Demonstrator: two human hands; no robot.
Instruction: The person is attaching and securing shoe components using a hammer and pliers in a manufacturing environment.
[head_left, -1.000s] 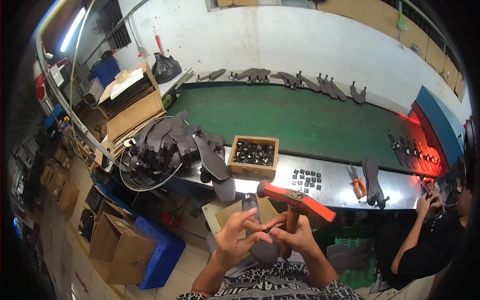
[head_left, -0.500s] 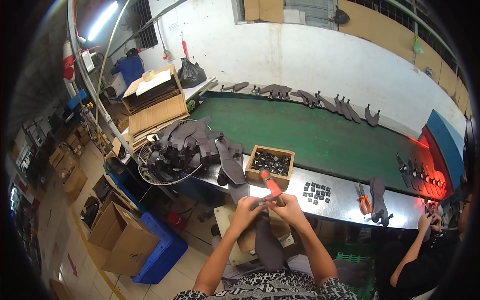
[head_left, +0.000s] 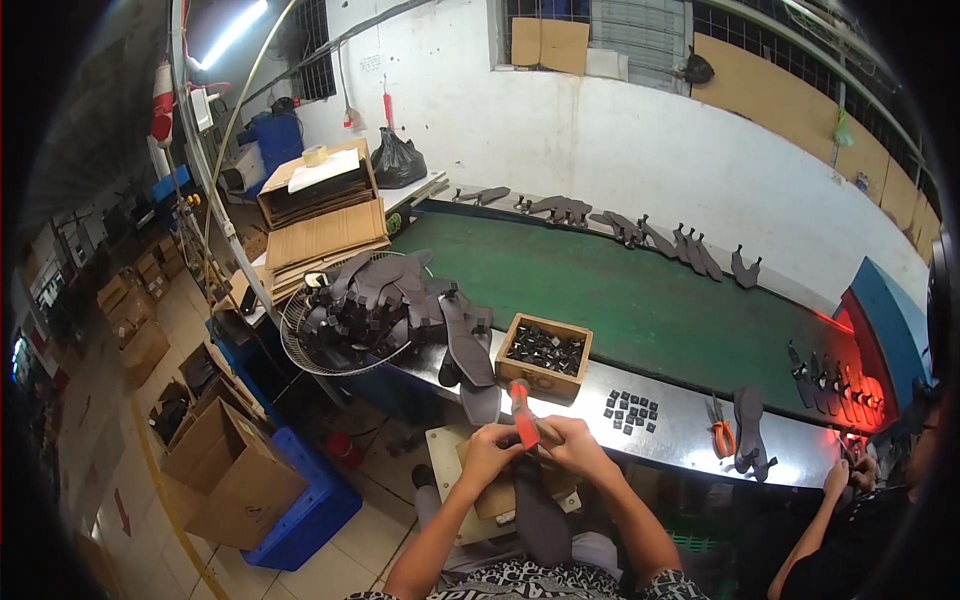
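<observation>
In front of my body a dark grey shoe sole (head_left: 542, 518) lies lengthwise, its far end over a small wooden stand (head_left: 447, 442). My left hand (head_left: 488, 458) is closed on that far end; its fingertips are partly hidden. My right hand (head_left: 575, 448) is closed round the handle of a red-headed hammer (head_left: 523, 414). The red head stands just over the left fingers; whether it touches anything I cannot tell. Just beyond my hands is another dark sole (head_left: 466, 340), overhanging the bench edge.
A wooden box (head_left: 540, 382) of small black parts stands on the metal bench, near rows of black squares (head_left: 631, 411) and orange-handled pliers (head_left: 722, 436). Left is a wire basket (head_left: 300, 345) of soles. Behind runs a green belt (head_left: 620, 295). A co-worker's hands (head_left: 848, 470) are at far right.
The hammer's red head has come down and left toward my left fingers. Both hands have drawn slightly nearer to me, and the view has shifted a little.
</observation>
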